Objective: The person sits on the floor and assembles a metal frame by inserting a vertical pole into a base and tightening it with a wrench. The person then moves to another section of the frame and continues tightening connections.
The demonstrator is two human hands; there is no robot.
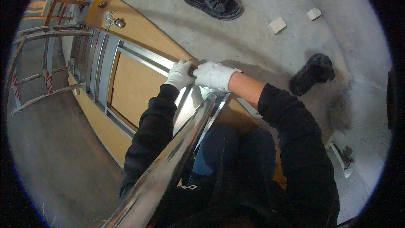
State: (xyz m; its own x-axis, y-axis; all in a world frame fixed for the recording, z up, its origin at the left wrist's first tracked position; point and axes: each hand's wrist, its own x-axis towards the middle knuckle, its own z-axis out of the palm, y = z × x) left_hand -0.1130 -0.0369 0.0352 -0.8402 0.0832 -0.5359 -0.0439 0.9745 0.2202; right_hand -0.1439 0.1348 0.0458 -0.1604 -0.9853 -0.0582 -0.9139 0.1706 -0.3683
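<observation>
Both my hands wear white gloves and meet at the corner of a shiny metal frame (147,59) that lies on a brown board (135,82). The fingers of my left hand (180,75) are curled in at the corner. Right beside it, my right hand (215,76) is closed too, its fingertips turned toward the left one. A small dark piece (192,71) shows between them; its kind cannot be made out, and the gloves hide most of it. From just below my hands a thick polished metal tube (168,160) slants toward the lower left, past my left forearm.
Small metal parts (114,21) lie on the board's far end. At the left stand a metal frame with curved tubes (46,67) and a wooden chair (50,6). Black slippers (213,3) and pale blocks (277,25) lie on the concrete floor; a white-handled tool (341,160) lies at the right.
</observation>
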